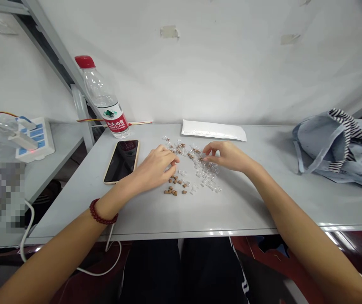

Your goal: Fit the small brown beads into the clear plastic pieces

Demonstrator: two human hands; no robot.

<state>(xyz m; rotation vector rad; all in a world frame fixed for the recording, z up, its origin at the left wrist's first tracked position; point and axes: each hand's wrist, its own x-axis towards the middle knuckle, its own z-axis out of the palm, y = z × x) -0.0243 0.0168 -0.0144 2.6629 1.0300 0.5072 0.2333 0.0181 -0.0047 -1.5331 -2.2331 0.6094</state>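
Grey desk (pixel 231 213), clear bits (pixel 211 169) and brown plugs (pixel 175 193) scattered by the person's left hand (pixel 156 167) and right hand (pixel 227 156), probably mid-sort. Fingers curled narrow, can't tell if gripping; next likely needs a careful pinch.

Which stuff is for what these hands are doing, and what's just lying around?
Seems in use:
- loose brown corks
- tiny clear bottles, some corked
- left hand, right hand

Seems just lying about:
- smartphone
- red-capped water bottle
- white pouch
- light-blue bag
- power strip
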